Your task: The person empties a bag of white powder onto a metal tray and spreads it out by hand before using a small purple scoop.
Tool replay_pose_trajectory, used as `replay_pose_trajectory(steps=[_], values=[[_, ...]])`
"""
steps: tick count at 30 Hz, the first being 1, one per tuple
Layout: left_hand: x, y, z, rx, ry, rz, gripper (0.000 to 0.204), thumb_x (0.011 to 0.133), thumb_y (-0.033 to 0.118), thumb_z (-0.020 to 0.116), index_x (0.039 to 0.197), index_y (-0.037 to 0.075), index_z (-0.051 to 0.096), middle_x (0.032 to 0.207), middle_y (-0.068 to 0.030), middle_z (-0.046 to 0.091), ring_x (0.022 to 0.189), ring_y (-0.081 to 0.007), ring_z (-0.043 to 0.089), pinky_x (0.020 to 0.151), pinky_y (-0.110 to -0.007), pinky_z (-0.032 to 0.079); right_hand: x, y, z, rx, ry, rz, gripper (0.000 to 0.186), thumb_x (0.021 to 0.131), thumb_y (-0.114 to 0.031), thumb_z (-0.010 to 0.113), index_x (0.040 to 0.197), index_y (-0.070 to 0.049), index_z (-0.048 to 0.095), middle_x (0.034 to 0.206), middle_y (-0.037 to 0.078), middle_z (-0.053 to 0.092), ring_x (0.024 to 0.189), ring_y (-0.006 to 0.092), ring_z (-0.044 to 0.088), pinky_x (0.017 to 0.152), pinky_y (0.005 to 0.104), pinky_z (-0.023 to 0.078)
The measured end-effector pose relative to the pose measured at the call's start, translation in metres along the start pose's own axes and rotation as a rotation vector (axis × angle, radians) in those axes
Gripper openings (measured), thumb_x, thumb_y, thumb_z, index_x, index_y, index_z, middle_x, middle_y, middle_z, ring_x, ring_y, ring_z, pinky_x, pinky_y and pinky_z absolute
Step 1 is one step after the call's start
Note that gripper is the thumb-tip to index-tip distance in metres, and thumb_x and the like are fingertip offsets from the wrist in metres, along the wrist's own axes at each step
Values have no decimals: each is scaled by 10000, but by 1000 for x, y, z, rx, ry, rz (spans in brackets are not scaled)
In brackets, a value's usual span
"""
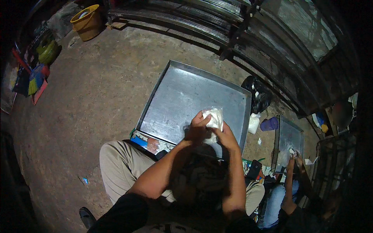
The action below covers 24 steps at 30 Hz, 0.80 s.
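Left hand (198,126) and right hand (228,137) clamped on a white-filled plastic bag (215,116) over the metal tray (186,91), mid-frame — seemingly the bagging step — next move needs a steady grip

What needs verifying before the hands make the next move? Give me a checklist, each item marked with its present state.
1. Left hand on the bag: ok.
2. Right hand on the bag: ok.
3. Bag above the tray in this view: ok.
4. Bag sealed or open: cannot tell, the hands cover part of it.
5. Purple cup outside the tray: ok, it stands to the right.
6. Phone outside the tray: ok, near the right knee.
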State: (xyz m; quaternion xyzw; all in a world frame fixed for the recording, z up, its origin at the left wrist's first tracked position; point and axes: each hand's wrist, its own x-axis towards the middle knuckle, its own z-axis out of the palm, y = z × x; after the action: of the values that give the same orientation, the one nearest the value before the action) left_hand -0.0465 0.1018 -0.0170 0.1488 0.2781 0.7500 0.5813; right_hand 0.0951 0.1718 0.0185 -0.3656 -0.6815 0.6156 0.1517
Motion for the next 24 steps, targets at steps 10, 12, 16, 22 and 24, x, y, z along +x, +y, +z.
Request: replay_pose_trajectory(steps=[10, 12, 16, 22, 24], values=[[6, 8, 2, 107, -63, 62, 385, 1004, 171, 534, 1342, -9, 485, 1102, -72, 657, 984, -116, 613, 883, -264, 478, 14, 29, 13, -438, 184, -177, 202, 905, -95, 584, 1066, -12, 674, 884, 169, 711, 826, 241, 689, 734, 375, 518], [8, 4, 1, 137, -74, 32, 393, 1006, 176, 540, 1349, -6, 481, 1102, -72, 654, 975, -116, 610, 879, -258, 473, 17, 52, 3, -520, 227, -210, 213, 912, -101, 568, 1072, -2, 668, 898, 200, 711, 845, 309, 703, 742, 403, 518], [7, 4, -3, 128, -91, 61, 444, 959, 127, 548, 1375, -4, 463, 1130, -78, 640, 965, -117, 600, 854, -250, 469, 9, 17, 14, -488, 192, -174, 209, 892, -121, 579, 1036, 0, 673, 953, 295, 670, 949, 477, 641, 785, 491, 512], [5, 3, -11, 127, -115, 74, 558, 882, 81, 513, 1422, -8, 405, 1140, -82, 627, 984, -126, 592, 865, -260, 464, 6, 14, 15, -685, 292, -136, 200, 865, -140, 658, 978, 21, 690, 856, 260, 690, 829, 425, 681, 710, 440, 513], [3, 3, -4, 29, -85, 70, 575, 879, 80, 502, 1435, -7, 383, 1129, -80, 627, 978, -125, 591, 867, -260, 461, 10, 17, 14, -612, 287, -176, 206, 849, -169, 694, 919, 24, 703, 799, 259, 687, 771, 423, 685, 672, 440, 513]])
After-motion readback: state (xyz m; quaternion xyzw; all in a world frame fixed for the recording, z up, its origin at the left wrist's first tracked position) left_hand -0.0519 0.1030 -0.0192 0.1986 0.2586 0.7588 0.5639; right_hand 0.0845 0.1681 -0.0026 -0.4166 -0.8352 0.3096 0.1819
